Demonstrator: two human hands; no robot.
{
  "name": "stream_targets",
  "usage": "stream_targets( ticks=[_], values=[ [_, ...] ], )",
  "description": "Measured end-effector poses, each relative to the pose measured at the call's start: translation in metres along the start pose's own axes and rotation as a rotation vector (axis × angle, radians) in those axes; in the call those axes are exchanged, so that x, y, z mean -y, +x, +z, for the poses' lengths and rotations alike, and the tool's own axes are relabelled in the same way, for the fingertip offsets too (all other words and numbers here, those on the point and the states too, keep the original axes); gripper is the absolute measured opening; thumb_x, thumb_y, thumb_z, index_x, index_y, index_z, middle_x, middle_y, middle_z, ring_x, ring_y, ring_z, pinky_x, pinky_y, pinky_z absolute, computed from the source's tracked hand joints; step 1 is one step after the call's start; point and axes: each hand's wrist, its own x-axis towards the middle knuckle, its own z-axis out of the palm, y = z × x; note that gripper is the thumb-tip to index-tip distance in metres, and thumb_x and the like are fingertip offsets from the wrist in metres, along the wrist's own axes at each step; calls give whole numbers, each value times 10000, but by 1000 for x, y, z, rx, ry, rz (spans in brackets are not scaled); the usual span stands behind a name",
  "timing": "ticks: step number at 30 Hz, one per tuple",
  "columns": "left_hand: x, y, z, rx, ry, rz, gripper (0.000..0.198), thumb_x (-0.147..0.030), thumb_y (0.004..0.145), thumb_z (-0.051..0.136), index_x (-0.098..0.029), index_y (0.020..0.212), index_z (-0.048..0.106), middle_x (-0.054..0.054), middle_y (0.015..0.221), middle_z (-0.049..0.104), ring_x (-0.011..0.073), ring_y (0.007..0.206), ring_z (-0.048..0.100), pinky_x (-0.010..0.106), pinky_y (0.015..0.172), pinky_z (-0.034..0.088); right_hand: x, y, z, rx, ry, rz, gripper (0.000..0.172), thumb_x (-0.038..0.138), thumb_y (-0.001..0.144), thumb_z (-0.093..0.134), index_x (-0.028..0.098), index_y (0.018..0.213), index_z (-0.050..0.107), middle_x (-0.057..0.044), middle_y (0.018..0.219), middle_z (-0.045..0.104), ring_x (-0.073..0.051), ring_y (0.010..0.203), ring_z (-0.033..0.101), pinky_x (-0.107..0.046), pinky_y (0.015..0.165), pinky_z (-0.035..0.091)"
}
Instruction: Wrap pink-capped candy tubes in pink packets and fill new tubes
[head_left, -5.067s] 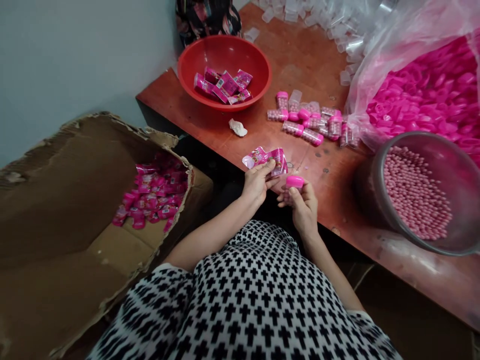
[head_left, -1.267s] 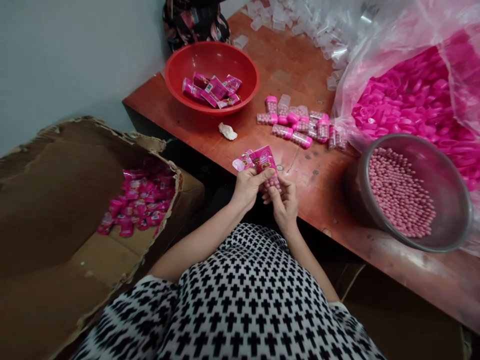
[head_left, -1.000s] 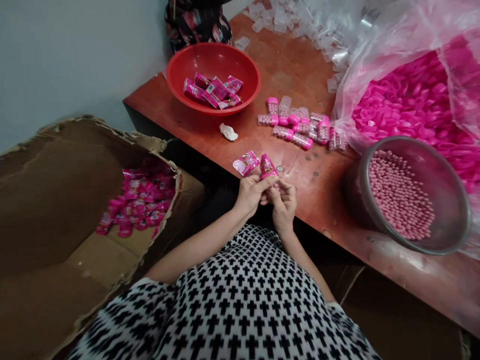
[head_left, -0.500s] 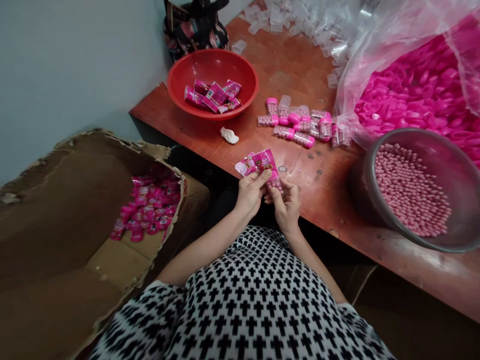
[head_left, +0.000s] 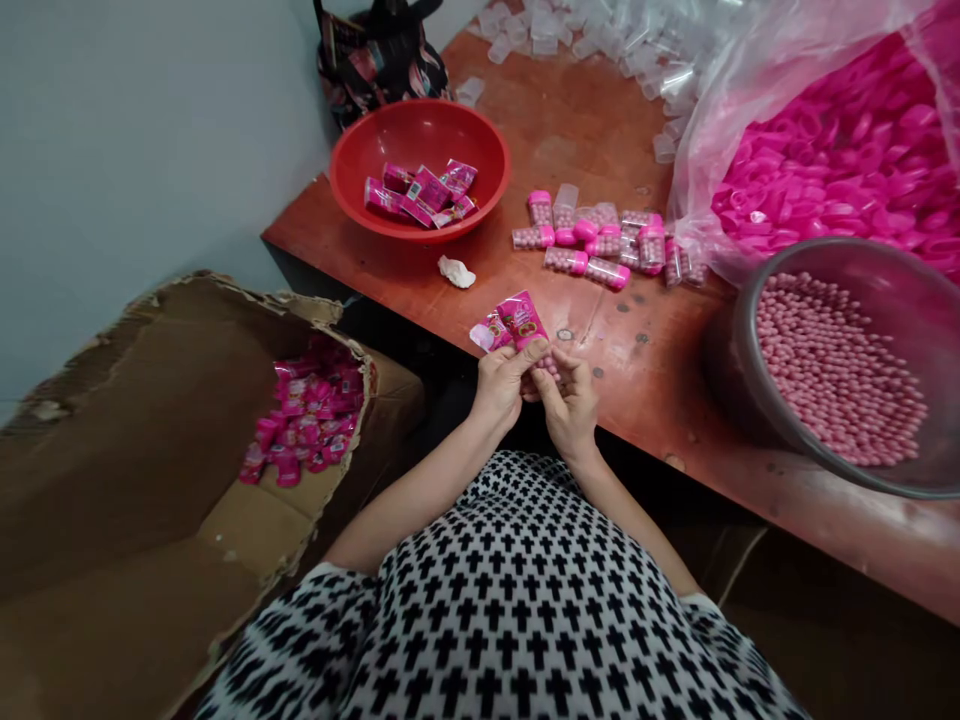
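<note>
The left hand (head_left: 499, 390) and right hand (head_left: 571, 408) meet with their fingers (head_left: 561, 378) curled together, clamped on a pink foil packet (head_left: 521, 320) and a small bottle of pink beads (head_left: 549, 364). The left thumb presses the packet's lower part. The bottle's beaded end shows just below the packet, though whether the packet sits over the bottle or only against it is hard to tell. Their long axis tilts up and slightly left, away from the person, with the packet's top standing clear above the fingers. A paler packet (head_left: 490, 333) touches its left edge.

The hands are just inside the counter's (head_left: 622, 350) front edge, with bare wood ahead and to the right. Beyond lie capped bottles (head_left: 592, 242), a red bowl (head_left: 420, 112) of packets, and a metal bowl (head_left: 739, 340) of pink beads. A plastic bag (head_left: 825, 160) of pink caps is at upper right. To the left, well below the counter, stands a cardboard box (head_left: 135, 420) of pink packets (head_left: 307, 410).
</note>
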Motion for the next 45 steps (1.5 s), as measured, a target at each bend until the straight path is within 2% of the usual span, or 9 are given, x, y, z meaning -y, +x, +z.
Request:
stream_targets(
  ticks=[3,7,10,20,26,29,32,36,45],
  values=[
    [1,-1,-2,39,18,8,369,-385,545,829,-108,668,619,4,531,602,96,390,530,177,306,326,2,1,-1,15,51,32,359,347,772,704,210,1075,566,-27,989,686,-125,842,685,-271,753,603],
    [0,-1,-8,126,65,38,343,-358,568,817,-102,572,590,-22,458,533,36,320,403,163,296,271,10,3,2,95,342,237,377,381,749,721,219,1014,508,64,677,673,-96,516,651,-218,494,588],
    [0,-4,-12,163,96,28,333,-331,559,828,-87,568,602,-12,476,541,26,364,418,151,338,302,13,2,3,63,411,260,394,371,717,751,222,975,493,85,618,659,-89,450,626,-198,441,569],
    [-2,-4,-7,126,-22,71,322,-391,624,795,-120,688,633,-8,613,597,56,491,523,171,430,400,10,0,2,24,294,188,347,381,758,712,223,974,492,54,720,679,-84,488,629,-213,473,574],
    [12,-12,1,-5,27,157,342,-412,586,806,-126,628,623,-24,550,572,40,437,481,157,402,342,10,-3,5,-168,97,8,325,375,714,746,223,934,561,9,887,653,-112,779,677,-248,734,589],
    [14,-14,0,0,32,171,354,-416,592,805,-121,617,612,-41,517,531,24,394,418,155,367,303,9,0,3,-102,202,115,334,390,730,731,219,939,534,29,794,656,-96,638,661,-241,633,596],
    [9,-11,-5,55,-15,133,386,-465,616,787,-122,665,617,-25,555,558,47,431,480,173,395,378,8,2,2,2,339,230,348,389,747,718,222,954,493,62,677,649,-82,472,610,-216,477,570],
    [0,-5,-8,73,-28,103,404,-469,605,797,-123,659,595,-15,571,572,60,452,514,179,399,397,7,0,4,11,335,211,338,373,750,718,228,957,493,62,704,665,-78,459,609,-208,451,564],
    [13,-10,-2,-44,21,127,401,-459,580,799,-133,603,566,-45,522,532,25,393,436,152,366,329,5,-9,13,-179,77,-12,292,356,752,710,213,960,563,-2,880,660,-112,771,678,-251,719,585]
  ],
)
